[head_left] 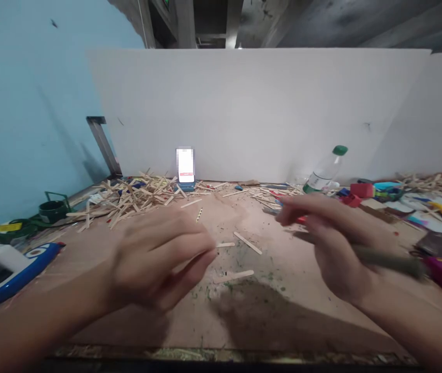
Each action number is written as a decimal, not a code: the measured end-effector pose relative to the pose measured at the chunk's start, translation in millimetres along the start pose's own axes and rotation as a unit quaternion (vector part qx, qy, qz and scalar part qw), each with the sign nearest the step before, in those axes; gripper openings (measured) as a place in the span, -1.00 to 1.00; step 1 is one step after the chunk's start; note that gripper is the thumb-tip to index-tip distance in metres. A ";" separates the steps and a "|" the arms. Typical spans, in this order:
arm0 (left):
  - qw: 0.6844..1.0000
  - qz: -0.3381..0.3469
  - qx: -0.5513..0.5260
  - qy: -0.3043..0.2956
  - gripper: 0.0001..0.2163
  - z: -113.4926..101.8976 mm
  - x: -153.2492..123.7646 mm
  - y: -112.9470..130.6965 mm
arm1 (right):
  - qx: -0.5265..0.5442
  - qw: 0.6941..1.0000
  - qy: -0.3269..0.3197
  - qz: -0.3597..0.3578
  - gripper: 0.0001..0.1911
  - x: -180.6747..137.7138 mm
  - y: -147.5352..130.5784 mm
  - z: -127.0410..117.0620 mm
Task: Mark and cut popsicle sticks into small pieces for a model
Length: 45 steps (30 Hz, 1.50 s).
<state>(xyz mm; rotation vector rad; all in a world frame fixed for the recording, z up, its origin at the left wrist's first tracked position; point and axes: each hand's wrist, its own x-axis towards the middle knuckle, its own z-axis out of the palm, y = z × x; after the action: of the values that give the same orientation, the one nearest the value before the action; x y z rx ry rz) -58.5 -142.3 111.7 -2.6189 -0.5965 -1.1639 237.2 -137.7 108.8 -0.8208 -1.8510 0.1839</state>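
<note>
My left hand (159,254) hovers low over the wooden table (221,316), fingers drawn together in a pinch on a thin wooden stick (225,244) that pokes out to the right. Over the table's right middle, my right hand (329,238) is closed around a red-tipped tool (301,219); a dark green rod (387,260) runs out from under it to the right. Both hands are smeared by motion. Two loose flat sticks (247,242) lie on the table between the hands.
A heap of wooden sticks (131,199) lies at the back left beside a lit phone (185,167) propped against the white board. A green-capped bottle (324,172) stands back right, with coloured clutter (376,192) beyond. A blue-and-white object (15,269) sits at the left.
</note>
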 end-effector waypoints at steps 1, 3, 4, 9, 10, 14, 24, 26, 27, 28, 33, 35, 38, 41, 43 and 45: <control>1.000 0.002 -0.014 -0.019 -0.94 16.2 4.1 -10.8 | 0.038 0.999 0.004 0.026 -0.59 5.2 10.1 7.0; 0.992 -0.034 -0.049 -0.109 -0.90 46.7 7.1 -32.2 | 0.112 0.985 -0.002 0.128 -0.43 14.9 34.6 21.8; 0.983 -0.054 -0.056 -0.164 -0.87 58.9 5.7 -41.2 | 0.113 0.972 -0.016 0.203 -0.33 18.1 47.0 28.3; 0.952 -0.135 -0.115 -0.249 -0.84 80.6 -14.5 -49.8 | 0.027 0.950 -0.161 0.268 -0.48 8.3 84.4 45.7; 0.949 -0.132 -0.139 -0.252 -0.85 80.4 -17.6 -45.0 | 0.030 0.952 -0.179 0.246 -0.56 2.6 86.7 47.6; 0.944 -0.057 -0.171 -0.275 -0.84 84.3 -24.4 -25.4 | 0.029 0.958 -0.207 0.195 -0.66 -17.1 89.8 55.1; 0.960 -0.027 -0.003 -0.278 -0.79 94.7 -34.7 -47.0 | -0.066 0.952 -0.260 0.150 -0.67 -16.3 82.7 57.6; 0.955 -0.064 0.031 -0.288 -0.77 94.0 -36.0 -53.8 | -0.054 0.951 -0.262 0.155 -0.69 -16.1 80.4 56.6; 0.952 -0.081 0.047 -0.292 -0.77 93.9 -36.7 -56.7 | -0.037 0.950 -0.265 0.159 -0.70 -15.9 79.1 56.1; 0.949 -0.095 0.059 -0.294 -0.76 93.8 -37.4 -59.1 | -0.012 0.947 -0.272 0.168 -0.71 -15.7 77.7 55.6; 0.965 -0.112 -0.006 -0.236 -0.77 93.9 -38.5 -58.9 | 0.136 0.907 -0.283 0.280 -0.70 -11.1 67.9 54.3; 0.971 -0.086 -0.072 -0.212 -0.79 95.0 -37.6 -53.1 | 0.154 0.909 -0.237 0.306 -0.74 -8.4 64.9 53.8; 0.968 -0.037 -0.124 -0.215 -0.77 98.6 -37.0 -43.2 | 0.165 0.906 -0.191 0.340 -0.76 -6.0 64.6 53.3; 0.961 0.007 -0.126 -0.245 -0.75 102.6 -38.6 -37.7 | 0.197 0.884 -0.173 0.387 -0.77 -7.4 68.7 54.4; 0.961 0.017 -0.119 -0.250 -0.76 103.6 -39.8 -37.3 | 0.215 0.876 -0.153 0.404 -0.75 -9.5 71.7 55.9; 0.962 0.016 -0.115 -0.245 -0.77 103.1 -40.5 -38.4 | 0.226 0.868 -0.156 0.415 -0.69 -11.4 73.5 57.3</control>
<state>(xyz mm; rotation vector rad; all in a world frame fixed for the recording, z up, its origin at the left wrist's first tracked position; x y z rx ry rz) -32.1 -82.9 14.1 -3.1295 -0.5230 -0.5937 223.0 -75.5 39.9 -1.2450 -1.5155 1.3099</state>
